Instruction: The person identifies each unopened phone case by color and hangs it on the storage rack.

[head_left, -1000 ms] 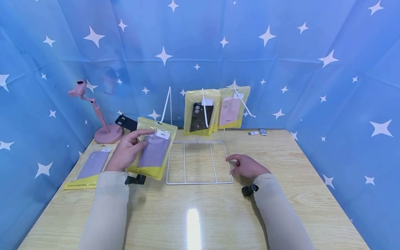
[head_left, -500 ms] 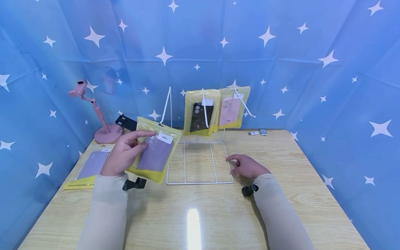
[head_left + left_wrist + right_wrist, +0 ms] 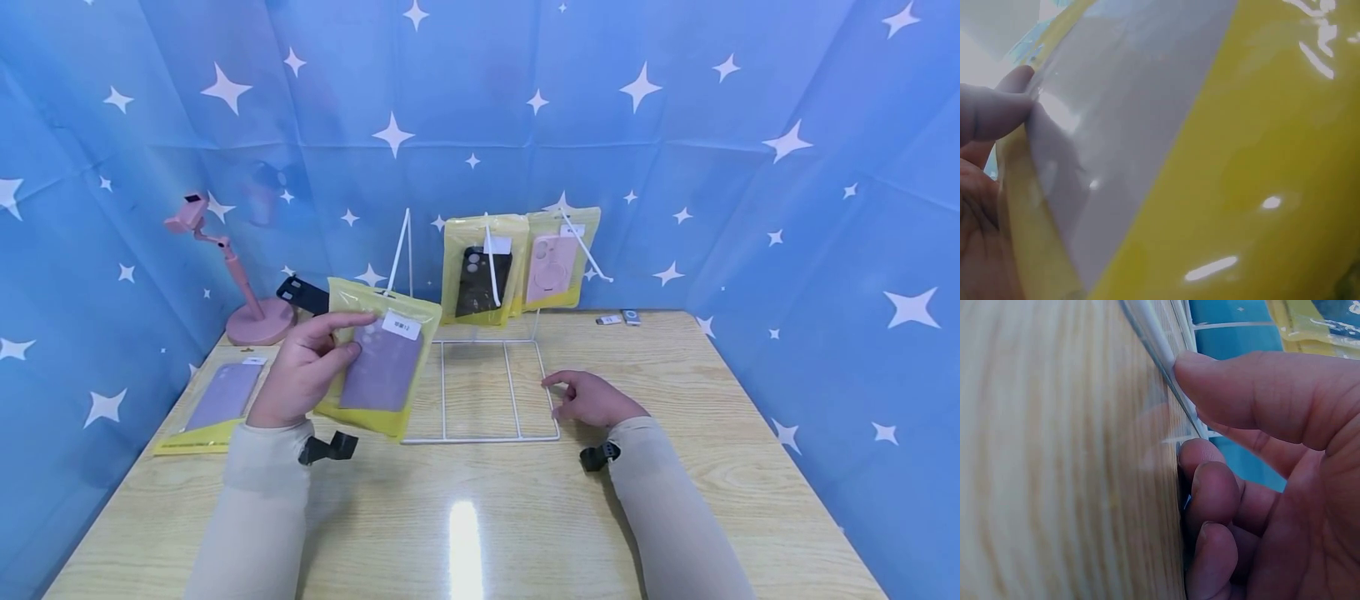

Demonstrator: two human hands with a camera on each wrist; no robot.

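Observation:
My left hand pinches the left edge of a packaged purple phone case, a clear pouch with a yellow bottom and a white label. The pouch is tilted. Its top edge overlaps the tip of the rack's left hook in the head view. The left wrist view shows the thumb over the pouch front. At the right side of the white wire rack, my right hand holds the base wire, with thumb against it and the other fingers curled low by the tabletop.
Packaged phone cases, one black and one pink, hang from the other hooks. Another packaged purple case lies at left. Behind it stand a pink phone stand and a black object. Two small items lie back right.
My left hand has shifted the pouch slightly right, turning its front and label more toward the head camera. The right hand and the rack have stayed in place.

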